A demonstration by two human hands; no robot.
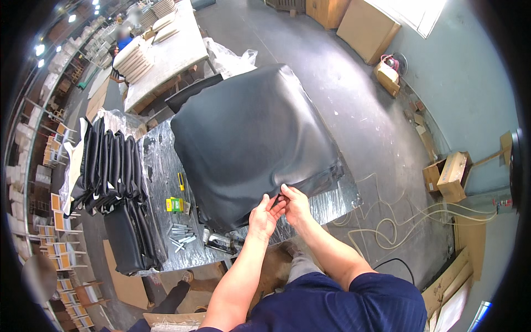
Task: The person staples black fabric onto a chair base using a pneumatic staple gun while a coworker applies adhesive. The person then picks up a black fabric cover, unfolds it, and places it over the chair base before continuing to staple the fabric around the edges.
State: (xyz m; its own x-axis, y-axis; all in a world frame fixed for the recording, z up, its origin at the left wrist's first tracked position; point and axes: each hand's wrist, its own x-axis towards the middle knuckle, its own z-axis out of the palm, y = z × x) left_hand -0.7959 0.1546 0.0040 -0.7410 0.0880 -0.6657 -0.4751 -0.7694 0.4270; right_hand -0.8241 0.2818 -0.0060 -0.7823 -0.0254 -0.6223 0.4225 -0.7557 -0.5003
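A stack of large black leather-like sheets (238, 133) covers much of the table, its top smooth and shiny. At its near edge, my right hand (296, 206) is closed, thumb and fingers pinching the rim of a black sheet. Just left of it is my left hand (264, 219), palm turned up. Its fingers are slightly curled and apart, with the tips close to the same rim and to my right fingers. Nothing shows in the left palm. The fold of the sheet partly hides what lies between the fingertips.
The plastic-wrapped table (160, 166) bears a yellow knife (181, 181), a yellow-green box (175, 205), metal staple strips (181, 237) and a staple gun (220, 242). Black padded covers (110, 160) are piled left. A hose (387, 238) coils on the floor at right, near cartons (452, 176).
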